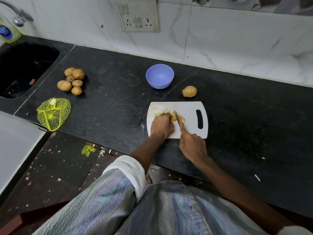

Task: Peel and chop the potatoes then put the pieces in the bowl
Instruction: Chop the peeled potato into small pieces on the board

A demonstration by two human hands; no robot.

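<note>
The right hand (pixel 192 145) grips a knife (pixel 176 118), forefinger along its spine, blade down in yellow peeled potato pieces (pixel 179 118). The left hand (pixel 161 124) curls over the pieces, pinning them on a flat white plastic board (pixel 189 114) with a slot handle. The board lies on a speckled black stone tabletop (pixel 110 106). Beyond it sit one rough brown potato (pixel 189 91) and a smooth, round lilac bowl (pixel 159 76). Far left lie a potato heap (pixel 72 80) and yellow net (pixel 53 113).
</note>
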